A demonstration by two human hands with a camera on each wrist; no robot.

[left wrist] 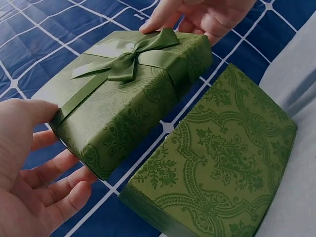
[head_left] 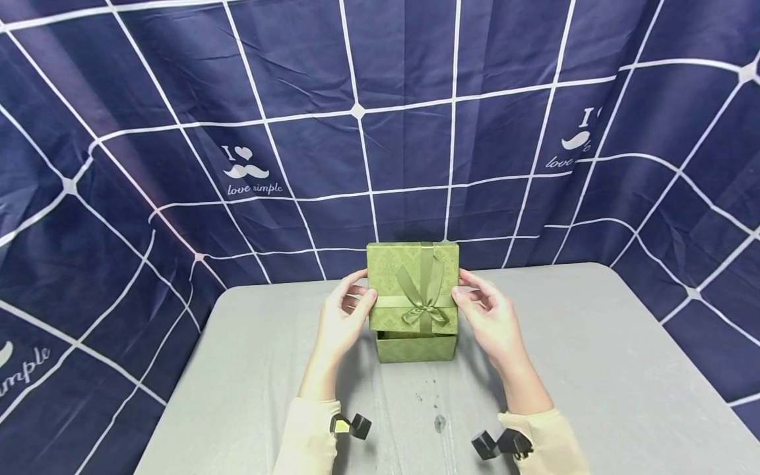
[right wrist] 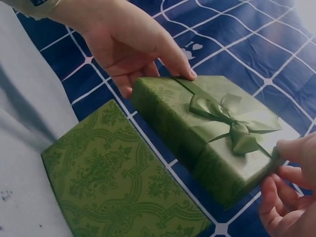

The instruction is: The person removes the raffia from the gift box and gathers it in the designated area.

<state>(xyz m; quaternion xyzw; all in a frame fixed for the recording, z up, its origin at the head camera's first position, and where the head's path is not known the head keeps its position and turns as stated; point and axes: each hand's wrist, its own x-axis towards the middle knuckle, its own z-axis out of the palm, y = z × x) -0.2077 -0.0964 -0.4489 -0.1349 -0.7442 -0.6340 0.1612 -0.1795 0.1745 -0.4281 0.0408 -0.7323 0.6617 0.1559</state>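
Observation:
A green patterned box lid (head_left: pixel 392 270) with a ribbon and bow (head_left: pixel 425 314) is held up by both hands. My left hand (head_left: pixel 342 316) pinches its left edge, thumb on top and fingers beneath. On the opposite edge my right hand (head_left: pixel 491 316) grips it the same way. Below the lid, the matching green box base (head_left: pixel 415 350) stands on the table. In the left wrist view a gap shows between the lid (left wrist: pixel 133 98) and the base (left wrist: pixel 217 158). The right wrist view also has the lid (right wrist: pixel 197 133) raised apart from the base (right wrist: pixel 118 173). The inside of the base is mostly hidden.
The grey table (head_left: pixel 267 369) has a few dark marks (head_left: pixel 439 423) in front of the box. A navy curtain (head_left: pixel 410 152) with white grid lines hangs close behind the table and along its sides. Small black devices (head_left: pixel 360 426) sit on both wrists.

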